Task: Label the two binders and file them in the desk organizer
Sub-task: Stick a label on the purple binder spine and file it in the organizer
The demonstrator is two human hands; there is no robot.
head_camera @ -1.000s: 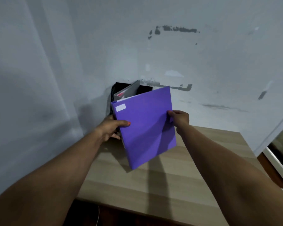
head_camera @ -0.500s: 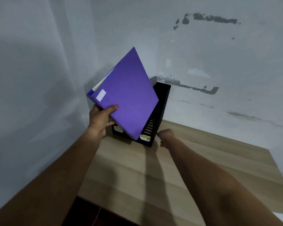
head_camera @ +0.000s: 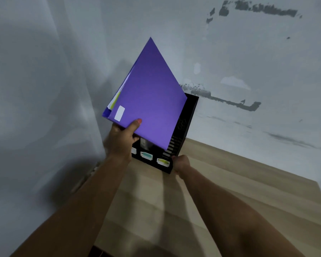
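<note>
Above the black desk organizer (head_camera: 182, 134), my left hand (head_camera: 121, 138) pinches the stiff, light purple binder (head_camera: 148, 101) near its labelled spine; right hand (head_camera: 181, 162), fingers curled, steadies the organizer's corner.

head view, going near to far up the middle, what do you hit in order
Bare wooden desk → right hand at the front corner of the black desk organizer → purple binder, tilted, gripped by the left hand → the marked wall.
</note>
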